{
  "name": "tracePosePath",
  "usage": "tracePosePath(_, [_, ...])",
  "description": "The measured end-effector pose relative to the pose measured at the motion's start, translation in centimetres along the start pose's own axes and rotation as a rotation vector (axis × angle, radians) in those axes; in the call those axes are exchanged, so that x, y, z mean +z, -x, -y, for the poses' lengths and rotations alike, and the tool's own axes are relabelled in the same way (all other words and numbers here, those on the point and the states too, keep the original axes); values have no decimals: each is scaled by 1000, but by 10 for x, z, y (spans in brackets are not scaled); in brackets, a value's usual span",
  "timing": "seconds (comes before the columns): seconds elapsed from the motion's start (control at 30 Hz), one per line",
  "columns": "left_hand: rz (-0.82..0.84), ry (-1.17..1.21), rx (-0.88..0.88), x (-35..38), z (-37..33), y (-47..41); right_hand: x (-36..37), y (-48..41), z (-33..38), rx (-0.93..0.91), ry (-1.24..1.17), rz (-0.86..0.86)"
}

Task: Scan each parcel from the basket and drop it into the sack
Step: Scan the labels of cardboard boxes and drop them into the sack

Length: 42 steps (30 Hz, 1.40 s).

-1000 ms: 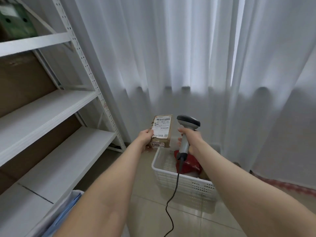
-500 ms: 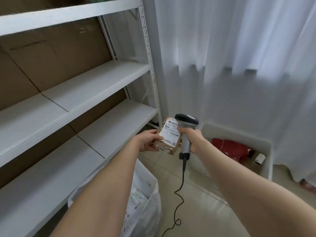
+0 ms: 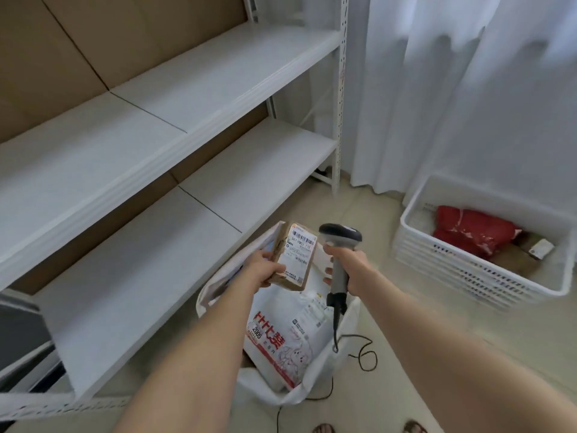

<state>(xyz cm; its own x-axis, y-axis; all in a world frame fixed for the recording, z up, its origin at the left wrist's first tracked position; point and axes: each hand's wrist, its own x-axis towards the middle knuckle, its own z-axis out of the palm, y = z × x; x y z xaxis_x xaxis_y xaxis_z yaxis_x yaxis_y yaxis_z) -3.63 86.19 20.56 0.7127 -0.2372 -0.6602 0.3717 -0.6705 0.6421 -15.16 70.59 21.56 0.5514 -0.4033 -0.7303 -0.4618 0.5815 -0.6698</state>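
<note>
my left hand (image 3: pixel 263 270) grips the small cardboard box (image 3: pixel 293 257) by its edge over the sack (image 3: pixel 281 389); it looks light and stiff. my right hand (image 3: pixel 349 264) is wrapped round the scanner (image 3: pixel 338 254).

The sack (image 3: pixel 268 389) looks like thin white woven plastic, crumpled and faintly shiny. Inside it lies a mailer (image 3: pixel 299 326) of slick white film with red print. Just above the sack, the parcel (image 3: pixel 293 256) is matt brown cardboard with a smooth paper label; the scanner (image 3: pixel 338 245) is grey plastic with a darker, glossier head. Right of the sack, the basket (image 3: pixel 437 264) is white perforated plastic, holding a glossy red bag (image 3: pixel 474 229). Left of the sack, the shelves (image 3: pixel 175 98) look like matt white painted metal, backed by cardboard (image 3: pixel 78 42). The curtain (image 3: pixel 468 89) is soft white cloth; the floor (image 3: pixel 437 332) is smooth pale tile.
</note>
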Motion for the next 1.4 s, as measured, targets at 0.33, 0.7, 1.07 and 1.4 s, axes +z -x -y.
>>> tracePosePath(0.33, [-228,-350,-73,-29,121,-67,56,-63,-78,152,75,59])
tracePosePath(0.7, [-149,-538,-198,-15,121,-80,59,-75,-84,184,92,73])
tracePosePath(1.07, [-123,-462,67,47,-26,-22,-26,-8,-8,49,-64,63])
tracePosePath(1.4, [-115,-475,380,216,-188,92,-223,77,78,-140,-367,-120])
